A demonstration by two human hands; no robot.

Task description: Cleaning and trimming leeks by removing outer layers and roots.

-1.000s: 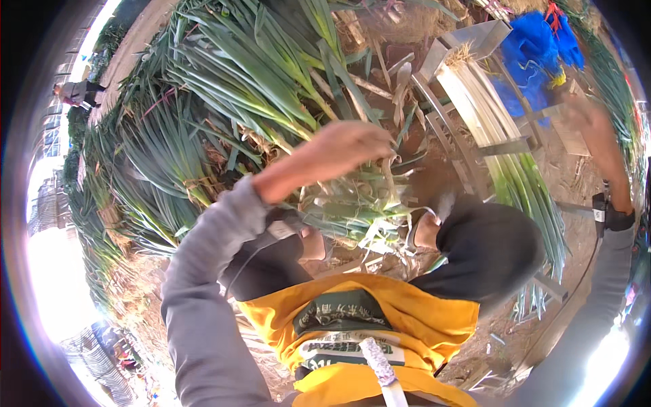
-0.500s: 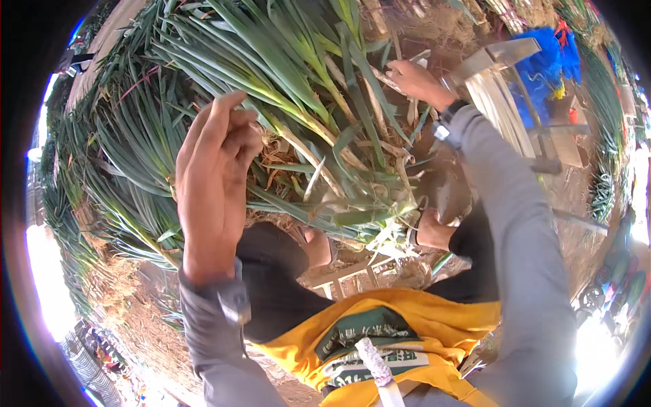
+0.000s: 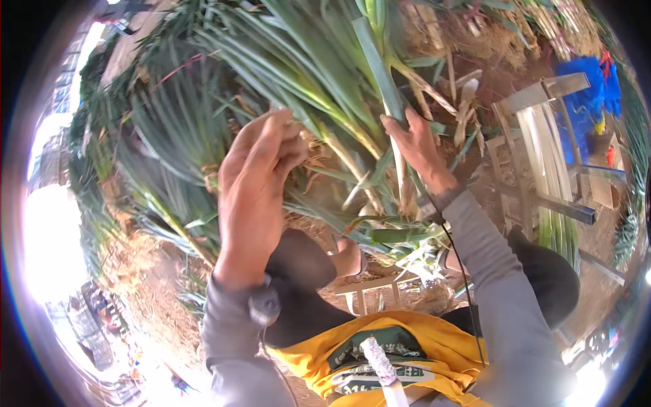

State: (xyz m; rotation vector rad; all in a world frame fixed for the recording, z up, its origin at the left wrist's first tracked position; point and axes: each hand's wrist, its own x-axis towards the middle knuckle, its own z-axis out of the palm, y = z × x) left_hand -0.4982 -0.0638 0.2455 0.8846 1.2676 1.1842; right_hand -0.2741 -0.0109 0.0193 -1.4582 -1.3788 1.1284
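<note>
My right hand (image 3: 417, 148) is closed around a single green onion stalk (image 3: 381, 74), whose pale lower end hangs below the fingers. Beside it on the left lies a large heap of long green onions (image 3: 298, 61), leaves pointing away and pale ends toward me. My left hand (image 3: 252, 186) is raised in front of the heap, slightly blurred, with fingers curled inward. What sits within those fingers, if anything, is hidden. Stripped leaves and peelings (image 3: 420, 261) lie below, between my feet.
A metal rack (image 3: 553, 88) at the right holds trimmed white stalks (image 3: 542, 156). Blue plastic (image 3: 580, 88) lies behind it. More onion bundles (image 3: 169, 129) spread to the left. A low wooden frame (image 3: 376, 290) stands near my legs. A cigarette (image 3: 380, 359) juts up at the lower edge.
My right hand has come nearer and turned, and now holds an upright onion stalk. The view has shifted, so the rack and heap sit differently. The left hand stays curled.
</note>
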